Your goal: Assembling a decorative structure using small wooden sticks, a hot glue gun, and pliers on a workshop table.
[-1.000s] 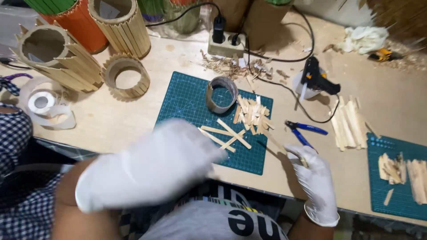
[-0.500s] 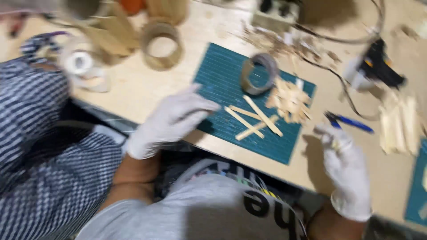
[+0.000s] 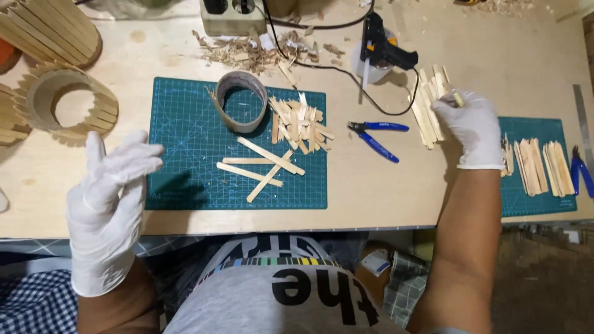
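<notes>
The right hand (image 3: 473, 127) has moved out from the bench edge to the pile of wooden sticks (image 3: 427, 108) right of the blue pliers (image 3: 376, 137), fingers curled on the top ones; whether it grips any cannot be told. The left hand (image 3: 108, 198), earlier over the green mat (image 3: 185, 124), has drawn back, open and empty, above the bench (image 3: 371, 192) edge.

stick cylinder (image 3: 43, 31) cropped, second blue pliers (image 3: 580, 170) cropped
</notes>
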